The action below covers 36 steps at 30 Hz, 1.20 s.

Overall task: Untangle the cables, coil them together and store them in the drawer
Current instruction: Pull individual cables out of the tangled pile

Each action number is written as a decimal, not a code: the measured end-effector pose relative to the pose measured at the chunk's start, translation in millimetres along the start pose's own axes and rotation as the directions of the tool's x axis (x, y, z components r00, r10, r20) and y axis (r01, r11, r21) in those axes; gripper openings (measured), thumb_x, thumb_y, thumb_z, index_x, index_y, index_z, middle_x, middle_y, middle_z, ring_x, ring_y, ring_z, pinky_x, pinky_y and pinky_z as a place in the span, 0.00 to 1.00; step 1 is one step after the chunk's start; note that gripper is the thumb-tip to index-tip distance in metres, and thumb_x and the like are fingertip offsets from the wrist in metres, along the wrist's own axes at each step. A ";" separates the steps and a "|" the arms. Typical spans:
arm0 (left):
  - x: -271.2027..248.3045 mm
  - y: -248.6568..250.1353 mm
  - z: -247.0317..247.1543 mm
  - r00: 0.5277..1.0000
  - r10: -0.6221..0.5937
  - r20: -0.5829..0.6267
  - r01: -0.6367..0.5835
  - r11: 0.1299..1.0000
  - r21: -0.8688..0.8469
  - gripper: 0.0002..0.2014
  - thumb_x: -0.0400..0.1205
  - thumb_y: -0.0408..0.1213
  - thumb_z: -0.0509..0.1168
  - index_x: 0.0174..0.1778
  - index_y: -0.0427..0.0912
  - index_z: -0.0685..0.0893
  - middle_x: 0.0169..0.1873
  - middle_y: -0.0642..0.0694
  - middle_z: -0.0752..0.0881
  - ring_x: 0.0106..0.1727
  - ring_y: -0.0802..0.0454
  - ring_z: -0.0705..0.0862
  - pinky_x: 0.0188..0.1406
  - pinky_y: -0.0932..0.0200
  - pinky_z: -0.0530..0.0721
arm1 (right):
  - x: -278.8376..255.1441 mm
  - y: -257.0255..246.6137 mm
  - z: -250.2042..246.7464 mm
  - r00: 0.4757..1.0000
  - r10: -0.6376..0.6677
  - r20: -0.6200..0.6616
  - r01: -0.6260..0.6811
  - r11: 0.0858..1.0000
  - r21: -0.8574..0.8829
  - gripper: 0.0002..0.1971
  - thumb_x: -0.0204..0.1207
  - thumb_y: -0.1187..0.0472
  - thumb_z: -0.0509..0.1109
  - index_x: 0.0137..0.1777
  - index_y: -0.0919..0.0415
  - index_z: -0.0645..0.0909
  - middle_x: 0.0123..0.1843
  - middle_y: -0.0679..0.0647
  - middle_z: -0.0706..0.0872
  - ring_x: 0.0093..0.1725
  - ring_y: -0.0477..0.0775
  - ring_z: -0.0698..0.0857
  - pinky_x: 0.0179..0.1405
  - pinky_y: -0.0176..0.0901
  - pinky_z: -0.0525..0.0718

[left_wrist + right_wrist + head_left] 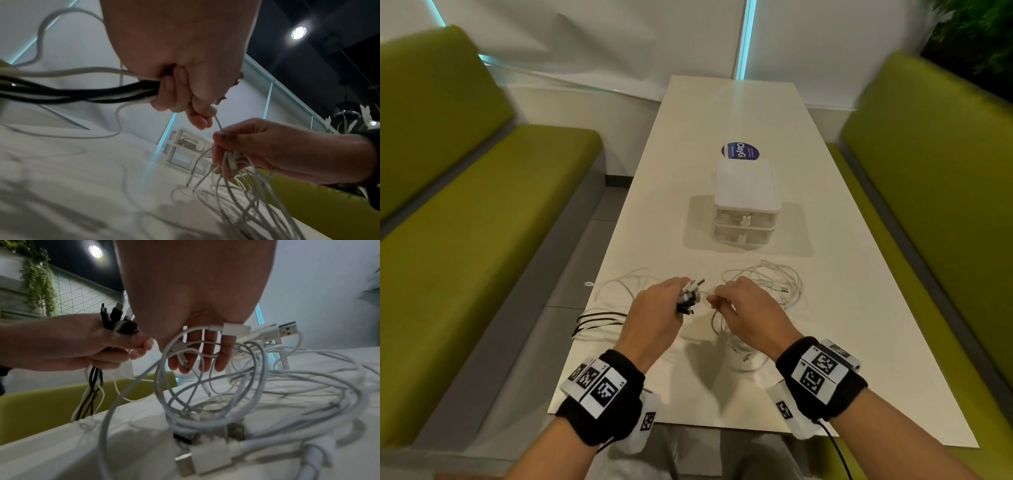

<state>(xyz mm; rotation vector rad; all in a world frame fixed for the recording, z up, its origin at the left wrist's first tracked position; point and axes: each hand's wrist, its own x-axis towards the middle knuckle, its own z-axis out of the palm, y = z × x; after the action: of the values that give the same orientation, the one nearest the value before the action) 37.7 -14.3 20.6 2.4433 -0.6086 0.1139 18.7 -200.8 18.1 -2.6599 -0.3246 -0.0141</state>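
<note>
My left hand [679, 303] grips a bundle of cable ends [690, 294], black and white, with the plugs sticking up out of the fist. In the left wrist view the black and white cables [102, 94] run from that fist off to the left. My right hand [717, 298] pinches a thin white cable [218, 123] that leads straight to the left hand's fingers. Loops of the white cable tangle [267, 394] hang over my right fingers [224, 356] and lie on the table. The white two-drawer unit [744, 219] stands behind the cables, both drawers closed.
The white table [722, 113] is long and narrow, with green benches [482, 212] on both sides. Black cables [599, 318] trail over the table's left edge. A round blue sticker [739, 151] lies behind the drawer unit. A loose USB plug [287, 331] pokes out of the tangle.
</note>
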 end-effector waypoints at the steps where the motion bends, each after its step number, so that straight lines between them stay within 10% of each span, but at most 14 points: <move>1: 0.3 -0.5 -1.3 1.000 -0.019 -0.013 0.019 0.999 -0.035 0.21 0.68 0.18 0.58 0.44 0.49 0.82 0.34 0.56 0.84 0.40 0.52 0.85 0.43 0.52 0.83 | -0.7 0.1 0.7 1.000 -0.011 -0.006 0.011 1.000 -0.025 0.15 0.86 0.50 0.59 0.38 0.52 0.73 0.34 0.44 0.74 0.44 0.49 0.72 0.40 0.48 0.76; 7: 5.9 -23.4 -27.1 0.937 -0.300 -0.177 0.240 0.924 -0.297 0.26 0.79 0.18 0.58 0.33 0.59 0.80 0.34 0.52 0.88 0.44 0.64 0.82 0.44 0.76 0.74 | -2.6 4.9 0.4 0.999 0.044 0.027 -0.042 0.997 -0.065 0.10 0.85 0.51 0.61 0.51 0.53 0.83 0.39 0.41 0.76 0.50 0.49 0.77 0.45 0.47 0.79; 16: -0.1 -79.1 -56.1 0.848 -0.494 -0.193 0.484 0.869 -0.100 0.11 0.83 0.26 0.60 0.37 0.38 0.83 0.51 0.45 0.90 0.53 0.42 0.85 0.44 0.49 0.81 | 13.7 -11.4 20.8 0.993 -0.035 -0.115 0.019 0.990 -0.138 0.08 0.81 0.53 0.67 0.55 0.53 0.84 0.55 0.48 0.80 0.57 0.51 0.77 0.40 0.48 0.84; 25: -8.5 -131.6 -102.7 0.754 -0.597 -0.274 0.627 0.778 0.032 0.06 0.84 0.27 0.60 0.50 0.31 0.81 0.51 0.33 0.84 0.53 0.30 0.82 0.49 0.40 0.78 | 21.7 -9.6 35.7 0.973 -0.097 -0.209 0.058 0.981 -0.187 0.05 0.74 0.60 0.76 0.47 0.59 0.87 0.43 0.52 0.82 0.49 0.56 0.78 0.36 0.49 0.82; 36: -6.8 -127.8 -84.5 0.777 -0.606 -0.170 0.568 0.792 -0.224 0.13 0.88 0.38 0.59 0.40 0.42 0.83 0.42 0.48 0.88 0.42 0.50 0.83 0.36 0.61 0.73 | 22.7 -12.3 38.7 0.966 -0.119 -0.228 0.081 0.982 -0.170 0.02 0.73 0.62 0.76 0.43 0.58 0.86 0.39 0.49 0.81 0.46 0.53 0.75 0.31 0.44 0.77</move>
<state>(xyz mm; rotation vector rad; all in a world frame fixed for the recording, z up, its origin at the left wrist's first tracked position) 94.5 128.2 18.0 2.2984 0.2653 0.0872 36.2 -167.8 -9.7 -2.7577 -0.3924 -0.4041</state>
